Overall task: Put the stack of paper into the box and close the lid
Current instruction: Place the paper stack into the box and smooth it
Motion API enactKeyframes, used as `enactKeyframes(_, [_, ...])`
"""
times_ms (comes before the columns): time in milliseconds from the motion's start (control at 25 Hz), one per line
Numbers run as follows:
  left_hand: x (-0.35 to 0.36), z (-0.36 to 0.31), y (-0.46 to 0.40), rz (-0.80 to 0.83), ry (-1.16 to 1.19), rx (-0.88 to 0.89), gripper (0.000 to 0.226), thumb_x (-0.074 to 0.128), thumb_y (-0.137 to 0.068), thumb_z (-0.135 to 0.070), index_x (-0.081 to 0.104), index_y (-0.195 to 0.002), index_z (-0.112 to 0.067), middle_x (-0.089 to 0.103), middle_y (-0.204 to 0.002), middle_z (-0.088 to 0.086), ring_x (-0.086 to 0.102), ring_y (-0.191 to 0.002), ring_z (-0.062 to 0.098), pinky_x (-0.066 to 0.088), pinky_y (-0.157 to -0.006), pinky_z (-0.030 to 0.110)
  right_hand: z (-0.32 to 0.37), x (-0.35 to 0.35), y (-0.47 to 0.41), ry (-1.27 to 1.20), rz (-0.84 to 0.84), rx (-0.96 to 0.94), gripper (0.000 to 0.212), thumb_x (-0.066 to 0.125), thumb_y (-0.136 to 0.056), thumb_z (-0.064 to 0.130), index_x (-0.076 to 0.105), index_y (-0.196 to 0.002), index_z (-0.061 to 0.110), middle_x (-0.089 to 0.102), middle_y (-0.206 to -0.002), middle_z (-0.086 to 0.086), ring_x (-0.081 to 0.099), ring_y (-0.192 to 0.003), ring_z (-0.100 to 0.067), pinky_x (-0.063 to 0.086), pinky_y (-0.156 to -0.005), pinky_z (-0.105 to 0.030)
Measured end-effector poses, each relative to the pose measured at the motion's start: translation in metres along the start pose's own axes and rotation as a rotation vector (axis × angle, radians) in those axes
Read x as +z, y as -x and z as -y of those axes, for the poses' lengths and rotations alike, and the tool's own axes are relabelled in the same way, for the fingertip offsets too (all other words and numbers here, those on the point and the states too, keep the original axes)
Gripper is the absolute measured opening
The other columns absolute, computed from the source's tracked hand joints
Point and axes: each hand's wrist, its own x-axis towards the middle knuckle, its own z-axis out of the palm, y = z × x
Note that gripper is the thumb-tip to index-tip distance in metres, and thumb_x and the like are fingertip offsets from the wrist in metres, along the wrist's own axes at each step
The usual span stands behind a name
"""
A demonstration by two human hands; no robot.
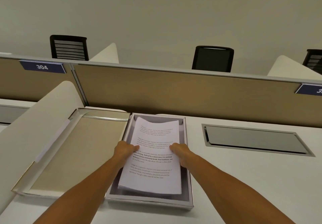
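A stack of white printed paper (153,168) hangs inside the open grey box (189,180), its far end bowed down toward the box floor. My left hand (124,149) grips the stack's left edge and my right hand (181,152) grips its right edge, thumbs on top. The near end of the stack is lifted a little above the box bottom. The box's lid (73,152) lies flat and open to the left, beige inside, joined along the box's left side.
A beige partition (183,91) runs across just behind the box. A white curved divider (34,119) rises at the left beside the lid. A recessed metal cable hatch (252,140) sits in the white desk (244,180) to the right. Black chairs stand beyond the partition.
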Motion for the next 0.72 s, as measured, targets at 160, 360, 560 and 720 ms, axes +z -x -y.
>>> enactKeyframes(160, [0.007,0.0,-0.003,-0.044,-0.009,0.001,0.033,0.074,-0.085,-0.012,0.062,-0.111,0.004,0.072,-0.105,0.021,0.071,-0.089,0.038,0.06,-0.079,0.048,0.001,0.004,-0.008,0.011,-0.019,0.011,0.032,0.049,-0.091,0.018,0.06,-0.117,0.005,0.071,-0.108,-0.013,0.069,-0.1,-0.031,0.058,-0.091,-0.047])
enactKeyframes(360, [0.011,0.0,-0.003,-0.061,-0.006,-0.02,0.033,0.073,-0.086,-0.011,0.061,-0.113,0.005,0.071,-0.106,0.022,0.07,-0.091,0.039,0.058,-0.08,0.047,0.007,0.007,-0.001,-0.05,-0.068,0.005,0.018,0.048,-0.092,0.013,0.059,-0.104,0.007,0.071,-0.11,-0.014,0.068,-0.103,-0.031,0.057,-0.093,-0.045])
enactKeyframes(560, [0.01,0.0,-0.003,-0.072,-0.034,-0.028,0.034,0.072,-0.086,-0.011,0.059,-0.114,0.005,0.07,-0.106,0.022,0.07,-0.09,0.039,0.059,-0.08,0.047,0.008,0.01,0.002,0.007,-0.098,0.002,0.016,0.046,-0.094,0.01,0.057,-0.104,0.006,0.068,-0.1,-0.012,0.066,-0.097,-0.03,0.055,-0.096,-0.045])
enactKeyframes(720, [0.01,0.0,0.004,-0.108,-0.075,0.004,0.029,0.068,-0.088,-0.01,0.06,-0.112,0.004,0.071,-0.102,0.02,0.07,-0.086,0.036,0.059,-0.073,0.042,0.013,0.011,0.004,0.066,-0.067,0.017,0.024,0.043,-0.095,0.009,0.058,-0.112,0.001,0.065,-0.124,-0.017,0.064,-0.11,-0.03,0.052,-0.101,-0.043])
